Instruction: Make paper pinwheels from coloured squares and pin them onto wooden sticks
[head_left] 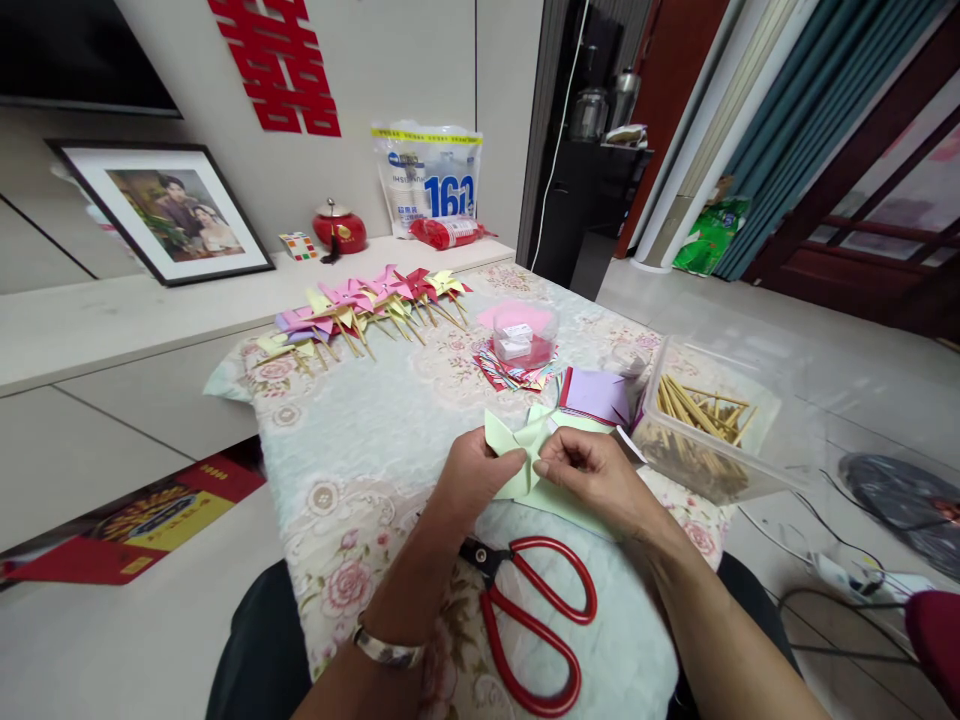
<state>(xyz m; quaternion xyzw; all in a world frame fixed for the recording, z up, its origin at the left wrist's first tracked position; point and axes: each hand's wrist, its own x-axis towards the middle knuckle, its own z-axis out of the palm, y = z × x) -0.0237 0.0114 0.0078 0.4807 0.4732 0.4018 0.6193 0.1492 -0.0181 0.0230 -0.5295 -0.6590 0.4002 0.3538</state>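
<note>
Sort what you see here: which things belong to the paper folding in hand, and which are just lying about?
In use: green paper pinched by left hand and right hand; red scissors; paper squares; box of sticks; finished pinwheels.
Lying about: framed photo; red pot; puzzle cube; plastic bag.

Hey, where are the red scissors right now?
In the head view, the red scissors lie low and centre on the floral cloth, just below the green paper, nearer the person.

Both hands (480, 478) (596, 475) on folded green paper (517, 445)
</note>
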